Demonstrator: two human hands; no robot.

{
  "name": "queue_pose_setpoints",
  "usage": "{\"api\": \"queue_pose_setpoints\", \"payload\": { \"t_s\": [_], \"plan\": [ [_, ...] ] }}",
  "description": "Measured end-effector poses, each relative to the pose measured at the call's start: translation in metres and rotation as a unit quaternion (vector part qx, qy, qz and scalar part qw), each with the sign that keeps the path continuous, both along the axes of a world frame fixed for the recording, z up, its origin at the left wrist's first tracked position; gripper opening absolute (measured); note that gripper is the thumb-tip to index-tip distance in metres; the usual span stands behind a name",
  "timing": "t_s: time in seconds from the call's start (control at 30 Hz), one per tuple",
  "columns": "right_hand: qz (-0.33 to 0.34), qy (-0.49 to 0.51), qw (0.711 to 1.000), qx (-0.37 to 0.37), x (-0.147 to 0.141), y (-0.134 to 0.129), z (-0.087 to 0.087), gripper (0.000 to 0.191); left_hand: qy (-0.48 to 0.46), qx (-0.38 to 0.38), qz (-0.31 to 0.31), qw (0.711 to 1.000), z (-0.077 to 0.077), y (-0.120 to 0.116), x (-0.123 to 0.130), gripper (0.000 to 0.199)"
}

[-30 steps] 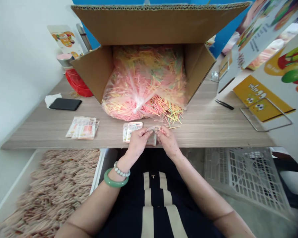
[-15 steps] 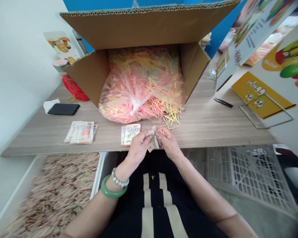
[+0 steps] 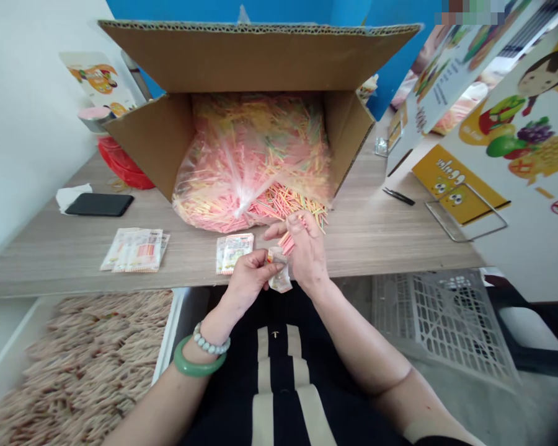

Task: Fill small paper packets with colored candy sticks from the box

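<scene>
Packet in left hand, bunch of sticks in right

Hard to make out: the middle of the bunch of sticks (image 3: 287, 242) is covered by the right hand (image 3: 306, 253), so no count. Whether the packet (image 3: 280, 275) is open at its top cannot be told; its print is too small to read. The left hand (image 3: 250, 277) hides the packet's left edge. Both arms are cut off by the frame.

Orientation: packet's long axis runs roughly away from the body, leaning slightly, near end at the table (image 3: 353, 263) edge. Bunch slants; its lower ends point left and toward the body, at the packet's far end.

Grip: left thumb and fingers pinched closed on the packet, which extends to the right of the pinch. Right hand partly closed around the sticks, one finger stretched left behind them.

Around the grips: short stack of packets (image 3: 235, 253) just beyond the left hand; pile of packets (image 3: 137, 251) well to its left; clear bag (image 3: 242, 167) of sticks beyond the right hand, inside a cardboard box (image 3: 260, 59).
</scene>
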State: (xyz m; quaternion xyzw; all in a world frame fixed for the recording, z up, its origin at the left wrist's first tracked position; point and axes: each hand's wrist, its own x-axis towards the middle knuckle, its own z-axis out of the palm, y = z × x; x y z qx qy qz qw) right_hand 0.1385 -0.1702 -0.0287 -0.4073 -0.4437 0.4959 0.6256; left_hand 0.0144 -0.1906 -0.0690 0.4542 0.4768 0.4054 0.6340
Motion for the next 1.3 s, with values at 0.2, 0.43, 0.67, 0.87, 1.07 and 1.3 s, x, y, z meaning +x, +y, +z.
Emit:
{"api": "queue_pose_setpoints", "payload": {
  "t_s": [0.2, 0.43, 0.67, 0.87, 1.07, 1.3],
  "plan": [
    [-0.022, -0.045, 0.998, -0.023, 0.006, -0.009, -0.022, 0.031, -0.025, -0.050, 0.014, 0.998, -0.003, -0.004, -0.001, 0.038],
    [0.006, -0.072, 0.997, 0.003, 0.011, -0.013, -0.022, 0.028, -0.032, -0.039, 0.022, 0.998, -0.002, -0.003, 0.000, 0.037],
    [-0.002, -0.054, 0.998, 0.010, 0.010, -0.012, -0.022, 0.028, -0.034, -0.033, 0.000, 0.999, -0.002, -0.005, -0.002, 0.034],
    [0.092, -0.049, 0.993, -0.047, 0.012, -0.015, -0.022, 0.032, -0.047, -0.037, -0.014, 0.998, -0.006, -0.007, -0.002, 0.032],
    [0.118, -0.052, 0.991, -0.037, 0.018, -0.007, -0.033, 0.031, -0.063, 0.033, -0.035, 0.997, -0.002, 0.004, 0.005, 0.026],
    [0.044, -0.034, 0.998, 0.015, 0.031, 0.012, -0.041, 0.024, 0.082, 0.215, 0.020, 0.973, 0.006, 0.021, 0.022, 0.018]
  ]
}}
